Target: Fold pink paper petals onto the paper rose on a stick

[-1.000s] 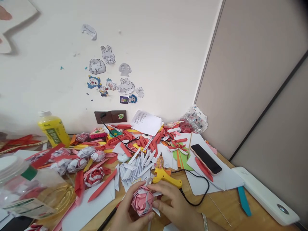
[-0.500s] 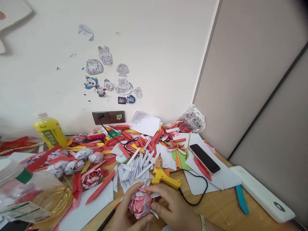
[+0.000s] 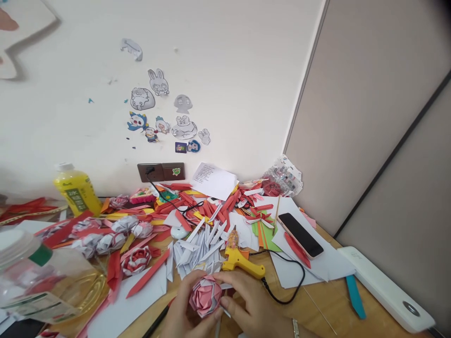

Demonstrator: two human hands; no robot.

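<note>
A pink and white folded paper rose sits between my two hands at the bottom middle of the head view. My left hand curls around its left side, with the thumb below. From the right, my right hand pinches the flower's edge, where a white paper strip sticks out. The flower's underside is hidden. Just beyond my fingers lies a yellow hot glue gun with a crusted nozzle. A heap of folded white paper strips is close behind the flower.
Several finished paper roses lie on the left. A clear plastic jar and a yellow drink bottle stand there too. At right are a phone on paper sheets, a black cord and a long white device.
The camera view has shifted slightly, so the surroundings appear a little farther right. Both hands keep hold of the paper rose, nearly unmoved.
</note>
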